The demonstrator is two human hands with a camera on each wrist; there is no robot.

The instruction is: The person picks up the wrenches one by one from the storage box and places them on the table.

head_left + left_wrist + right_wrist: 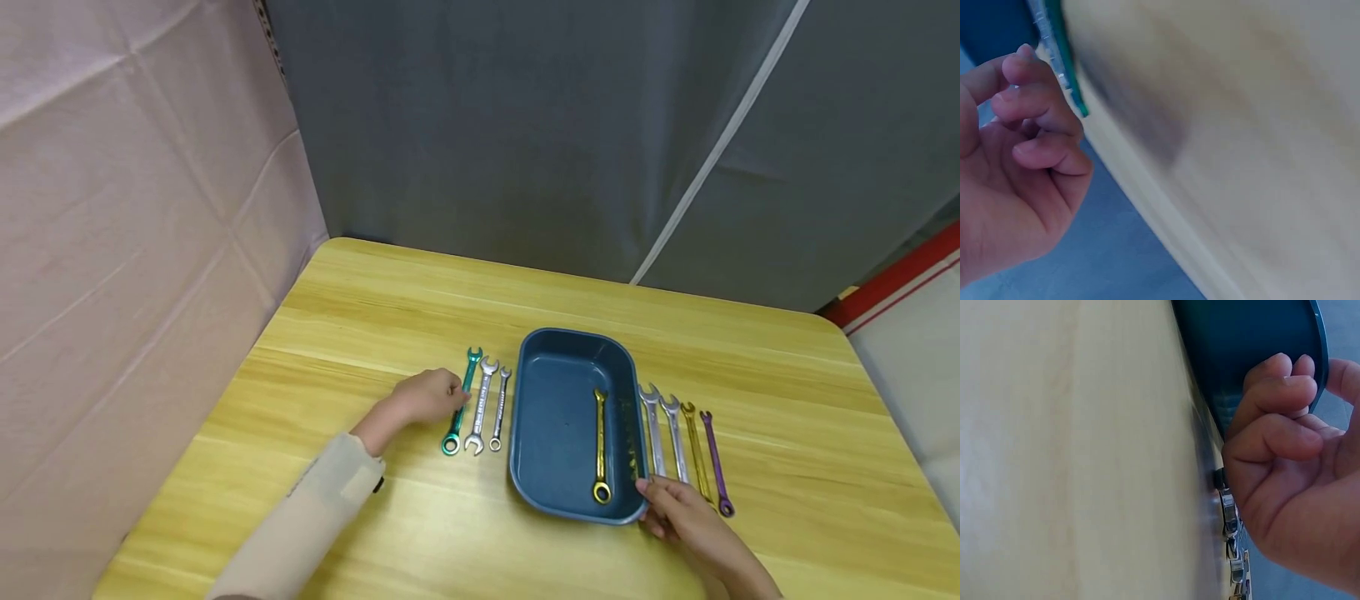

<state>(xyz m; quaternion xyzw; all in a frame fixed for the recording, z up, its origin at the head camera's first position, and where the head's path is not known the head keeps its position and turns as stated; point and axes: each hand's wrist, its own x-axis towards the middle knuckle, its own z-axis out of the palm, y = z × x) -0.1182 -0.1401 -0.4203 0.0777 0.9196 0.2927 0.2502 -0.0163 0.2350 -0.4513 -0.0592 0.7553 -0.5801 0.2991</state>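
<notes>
In the head view my left hand (431,393) is at the middle of a green combination wrench (468,371), thumb and fingertips pinching it. The left wrist view shows its fingers (1044,103) curled beside the green shaft (1060,44). My right hand (682,512) grips the near right corner of a dark blue plastic bin (573,332), with the thumb over the rim and fingers curled outside. In the right wrist view those fingers (1272,434) bend against the bin wall (1241,344). Inside the bin lies a gold wrench (600,442).
Right of the green wrench lie a silver double open-end wrench (482,408) and a smaller silver wrench (500,410). Beyond the bin's right side are two silver wrenches (652,425), a gold wrench (697,450) and a purple wrench (716,462), on the wood-grain table (352,300).
</notes>
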